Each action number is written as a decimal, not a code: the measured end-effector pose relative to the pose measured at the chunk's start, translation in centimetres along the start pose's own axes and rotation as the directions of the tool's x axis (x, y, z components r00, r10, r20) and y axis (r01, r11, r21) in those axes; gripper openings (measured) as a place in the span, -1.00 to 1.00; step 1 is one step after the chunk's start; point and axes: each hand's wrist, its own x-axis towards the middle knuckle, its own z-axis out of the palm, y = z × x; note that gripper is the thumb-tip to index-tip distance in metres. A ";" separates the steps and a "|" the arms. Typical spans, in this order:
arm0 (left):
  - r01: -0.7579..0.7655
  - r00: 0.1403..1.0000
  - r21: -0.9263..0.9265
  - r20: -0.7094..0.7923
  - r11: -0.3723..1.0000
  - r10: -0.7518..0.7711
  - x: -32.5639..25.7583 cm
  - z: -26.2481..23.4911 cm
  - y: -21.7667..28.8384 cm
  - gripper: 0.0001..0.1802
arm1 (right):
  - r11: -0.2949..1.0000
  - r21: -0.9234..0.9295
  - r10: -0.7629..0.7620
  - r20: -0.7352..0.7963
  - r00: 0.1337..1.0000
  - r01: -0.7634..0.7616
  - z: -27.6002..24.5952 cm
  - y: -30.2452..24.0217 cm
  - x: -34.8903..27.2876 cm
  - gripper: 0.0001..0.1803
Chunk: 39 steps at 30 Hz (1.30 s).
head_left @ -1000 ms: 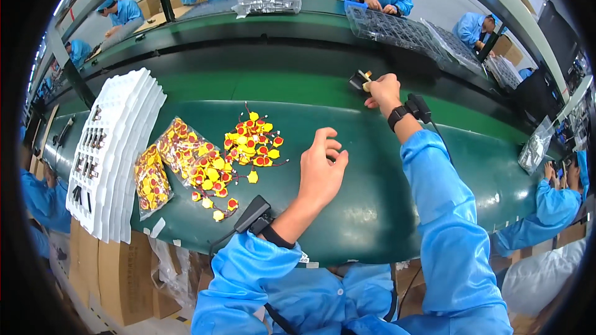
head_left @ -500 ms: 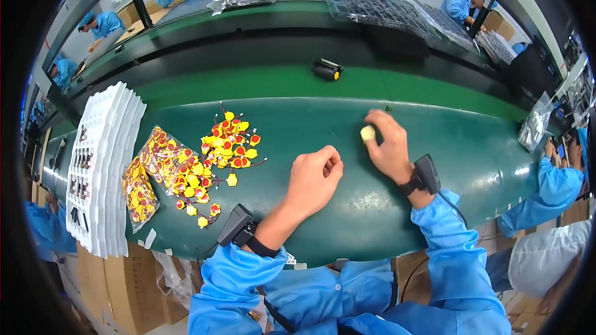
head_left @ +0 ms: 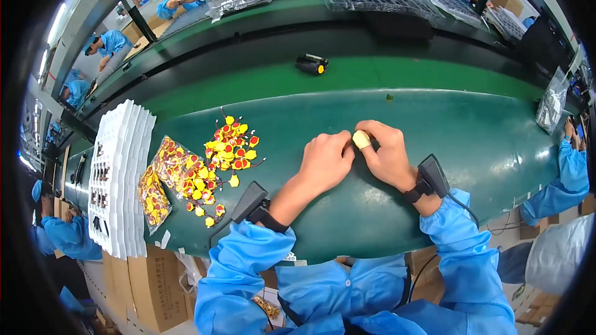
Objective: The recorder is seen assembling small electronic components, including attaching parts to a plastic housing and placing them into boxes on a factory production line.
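Beside left hand [head_left: 326,160], right hand [head_left: 391,154] seemingly wears a pale thumb cover [head_left: 361,139].

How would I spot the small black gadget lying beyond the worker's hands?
Find the large dark green table. Past its far edge runs a brighter green strip, and the small black gadget lies there, beyond the left hand. Its dark body, with one round yellow spot at its right end, sets it apart from the yellow and red pile.

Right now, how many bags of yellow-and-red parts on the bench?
2: near bag beside the white trays; far bag beyond it to the right, by the loose parts. Trays may hide more.
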 end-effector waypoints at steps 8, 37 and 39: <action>-0.163 0.972 -0.158 -0.195 0.974 0.131 -1.6 -0.4 0.8 -0.73 | 0.991 0.027 0.134 -0.008 0.991 -0.134 0.9 1.1 1.2 -0.91; 0.287 0.951 -0.833 0.308 0.473 -0.035 -1.3 -2.3 1.1 -0.74 | 0.927 0.346 0.055 0.252 0.966 -0.143 -1.0 -1.1 0.1 -0.72; 0.302 0.948 -0.850 0.317 0.433 -0.039 -1.3 -2.1 1.0 -0.73 | 0.928 0.345 0.055 0.247 0.967 -0.141 -0.9 -1.2 0.0 -0.73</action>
